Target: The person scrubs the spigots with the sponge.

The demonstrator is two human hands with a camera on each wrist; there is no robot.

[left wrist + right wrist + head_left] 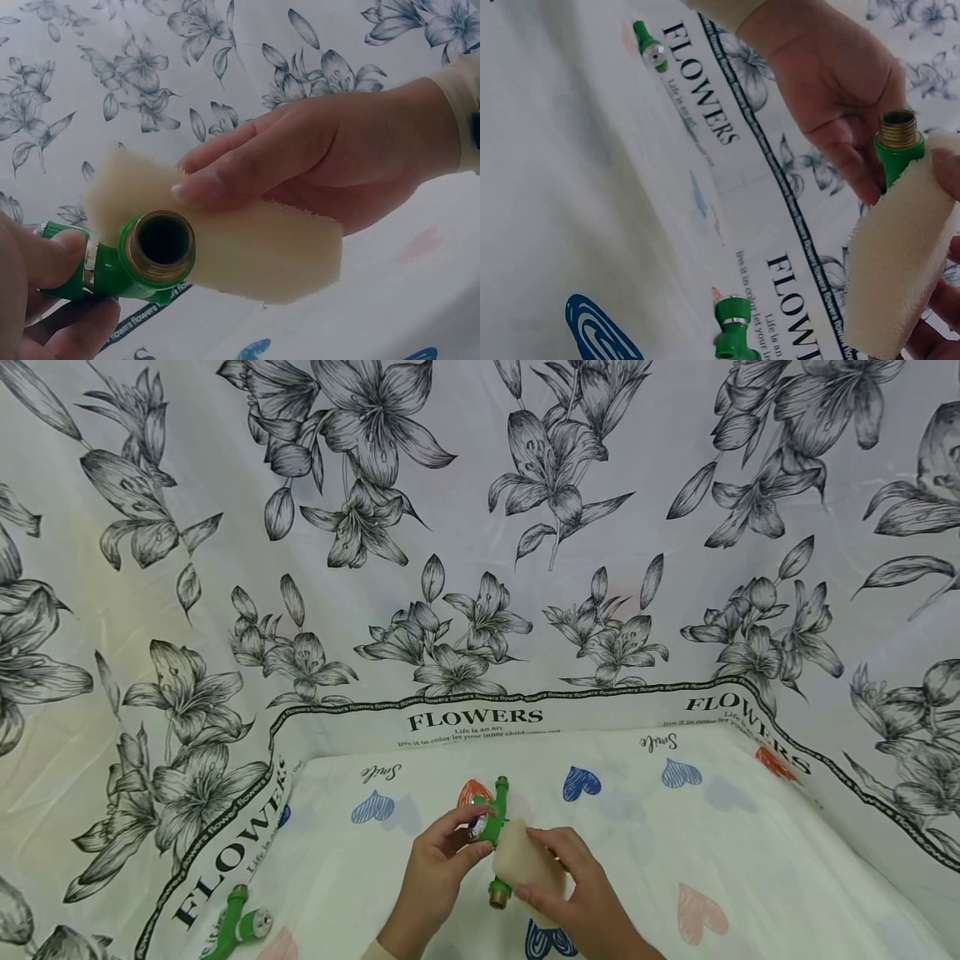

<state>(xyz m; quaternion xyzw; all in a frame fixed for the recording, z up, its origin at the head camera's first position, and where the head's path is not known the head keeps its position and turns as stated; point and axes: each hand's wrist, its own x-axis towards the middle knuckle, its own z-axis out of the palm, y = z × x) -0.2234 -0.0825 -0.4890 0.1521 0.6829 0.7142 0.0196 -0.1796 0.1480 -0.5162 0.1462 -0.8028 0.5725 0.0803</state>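
My left hand (444, 860) grips a green pipe valve (501, 806) by its side part, fingers and thumb around it. In the left wrist view, the valve's threaded brass end (163, 244) faces the camera, showing its round hollow opening. A thick cream sponge (528, 864) is pinched between the fingers and thumb of my right hand (581, 889). Its edge lies against the valve's green body, covering part of it in the head view. The right wrist view shows the sponge (900, 255) beside the upturned brass end (898, 131).
Another green valve (234, 927) with a pale round cap lies at the lower left. A further green fitting (733, 326) shows at the bottom of the right wrist view. White cloth with hearts (701, 914) covers the surface; a flower-printed curtain (465, 635) rises behind.
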